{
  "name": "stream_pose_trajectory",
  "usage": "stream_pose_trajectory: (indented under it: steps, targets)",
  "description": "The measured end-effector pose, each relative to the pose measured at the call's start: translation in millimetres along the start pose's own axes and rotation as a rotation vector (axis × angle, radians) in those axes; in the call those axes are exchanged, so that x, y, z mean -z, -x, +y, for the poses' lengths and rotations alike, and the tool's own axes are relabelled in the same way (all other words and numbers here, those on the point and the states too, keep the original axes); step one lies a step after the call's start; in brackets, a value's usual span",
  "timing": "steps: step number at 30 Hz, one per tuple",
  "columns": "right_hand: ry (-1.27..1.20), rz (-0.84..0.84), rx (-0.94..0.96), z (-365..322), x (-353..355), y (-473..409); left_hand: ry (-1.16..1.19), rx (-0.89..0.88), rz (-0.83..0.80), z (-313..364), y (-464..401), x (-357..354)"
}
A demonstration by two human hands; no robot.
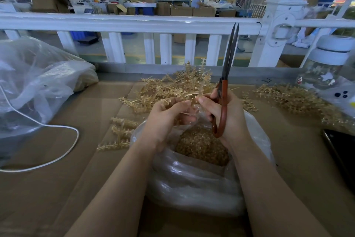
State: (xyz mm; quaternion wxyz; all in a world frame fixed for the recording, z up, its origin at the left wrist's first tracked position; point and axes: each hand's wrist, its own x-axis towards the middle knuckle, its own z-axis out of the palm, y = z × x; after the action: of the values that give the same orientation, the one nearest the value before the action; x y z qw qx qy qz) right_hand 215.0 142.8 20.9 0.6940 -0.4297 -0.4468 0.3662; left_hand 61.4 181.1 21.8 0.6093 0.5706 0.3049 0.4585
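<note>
The work in hand is stripping small amber parts off a moulded plastic sprue [189, 95], which is held up between both hands directly over the open mouth of a clear plastic bag [192, 179], so that whatever comes loose should drop straight onto the heap of loose parts [201, 144] already inside. The left hand [167, 115] has its fingers curled round one end of the sprue. The right hand [226, 114] does double duty: its lower fingers are wrapped through the red loop handle of the scissors [225, 79], while its thumb and forefinger reach forward to meet the sprue's other end (whether they actually pinch it or only touch it is hard to tell). The scissors point straight up with their blades nearly together, which looks like a way of parking them clear of the work without setting them down. The bag sits at the near edge of the cardboard-covered table [57, 188], close to the body, and just behind the hands lies a pile of sprues [172, 87] within easy reach, with a second pile [292, 98] further to the right.
</note>
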Motion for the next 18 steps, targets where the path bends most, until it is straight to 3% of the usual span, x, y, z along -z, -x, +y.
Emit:
stream_pose_trajectory:
  steps: [9,18]
  targets:
    - [0.077,0.032,0.008,3.9,1.0,-3.5,0.05,0.0,-0.037,2.1,2.3,-1.2]
    - [0.376,0.038,0.032,6.7,1.0,-4.1,0.268,0.019,0.224,2.2,-3.1,6.9]
